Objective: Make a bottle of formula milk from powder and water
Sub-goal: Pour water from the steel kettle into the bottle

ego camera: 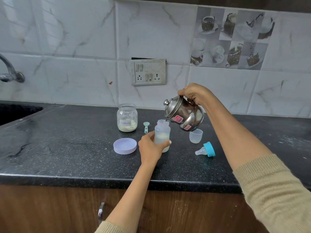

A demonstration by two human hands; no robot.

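Black counter (67, 148), formula jar (127, 117), scoop (146, 127), lid (125, 146), bottle (162, 134), cap (195, 135), teat (206, 149)

left hand (150, 149) grips low; right hand (195, 94) clenched, raised.

left hand (150, 149) holding bottle (162, 132), right hand (195, 94) tilting kettle (184, 113)

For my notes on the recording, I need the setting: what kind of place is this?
Most likely a home kitchen: a dark stone counter against a tiled wall, a tap over a sink at the left, and wooden cabinet fronts below.
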